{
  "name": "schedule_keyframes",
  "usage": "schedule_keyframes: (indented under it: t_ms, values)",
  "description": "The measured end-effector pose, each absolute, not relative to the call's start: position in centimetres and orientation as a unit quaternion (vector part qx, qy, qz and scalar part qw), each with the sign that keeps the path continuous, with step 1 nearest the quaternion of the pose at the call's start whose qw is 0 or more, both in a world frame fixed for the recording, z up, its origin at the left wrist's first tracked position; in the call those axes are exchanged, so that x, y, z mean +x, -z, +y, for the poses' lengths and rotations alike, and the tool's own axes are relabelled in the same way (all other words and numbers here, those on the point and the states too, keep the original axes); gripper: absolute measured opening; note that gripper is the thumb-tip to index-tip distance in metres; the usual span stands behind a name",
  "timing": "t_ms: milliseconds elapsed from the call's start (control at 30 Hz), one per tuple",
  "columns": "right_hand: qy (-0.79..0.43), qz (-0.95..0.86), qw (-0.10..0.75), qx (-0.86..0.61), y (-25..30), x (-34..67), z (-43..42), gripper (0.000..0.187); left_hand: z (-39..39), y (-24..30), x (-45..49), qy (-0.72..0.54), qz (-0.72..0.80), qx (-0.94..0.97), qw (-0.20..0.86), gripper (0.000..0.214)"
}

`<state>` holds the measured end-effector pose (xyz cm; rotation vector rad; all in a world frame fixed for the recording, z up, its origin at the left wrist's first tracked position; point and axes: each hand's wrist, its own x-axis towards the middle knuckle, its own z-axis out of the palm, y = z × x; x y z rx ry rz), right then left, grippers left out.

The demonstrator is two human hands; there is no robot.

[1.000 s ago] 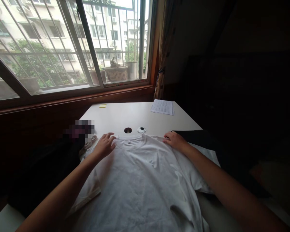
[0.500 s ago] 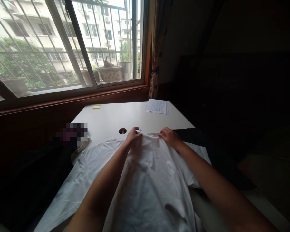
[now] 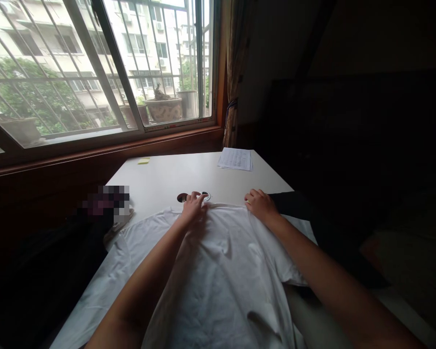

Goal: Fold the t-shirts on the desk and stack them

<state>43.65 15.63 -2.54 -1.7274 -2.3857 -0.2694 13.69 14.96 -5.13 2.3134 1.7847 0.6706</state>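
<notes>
A white t-shirt (image 3: 218, 271) lies spread on a white table (image 3: 174, 177), its collar pointing away from me. My left hand (image 3: 192, 207) rests at the collar, fingers curled onto the fabric there. My right hand (image 3: 261, 206) sits at the shirt's right shoulder edge, with its fingers bent and closed on the cloth. Both forearms stretch over the body of the shirt. The shirt's left sleeve (image 3: 131, 237) lies flat toward the table's left edge.
Just beyond the collar are a round cable hole (image 3: 182, 197) and its white cap (image 3: 205, 196). A printed sheet (image 3: 235, 159) and a yellow sticky note (image 3: 143, 161) lie at the far edge. Dark clothing (image 3: 39, 271) sits to the left, a dark garment (image 3: 298, 206) to the right, a barred window behind.
My left hand moved from the shirt's left shoulder across to the collar, drawing cloth with it. The right hand stayed at the right shoulder. The bunched fabric has settled flatter.
</notes>
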Motion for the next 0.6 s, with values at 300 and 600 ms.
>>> schedule_keyframes:
  t_ms: [300, 600]
  values:
    - [-0.037, -0.903, 0.152, -0.400, 6.7, 35.3, 12.8, 0.052, 16.2, 6.7, 14.4, -0.203, 0.636, 0.745, 0.007, 0.042]
    - [-0.070, -0.876, 0.094, -0.468, 7.3, 36.2, 14.6, 0.069, 16.5, 5.6, 14.0, -0.223, 0.605, 0.763, -0.032, 0.049]
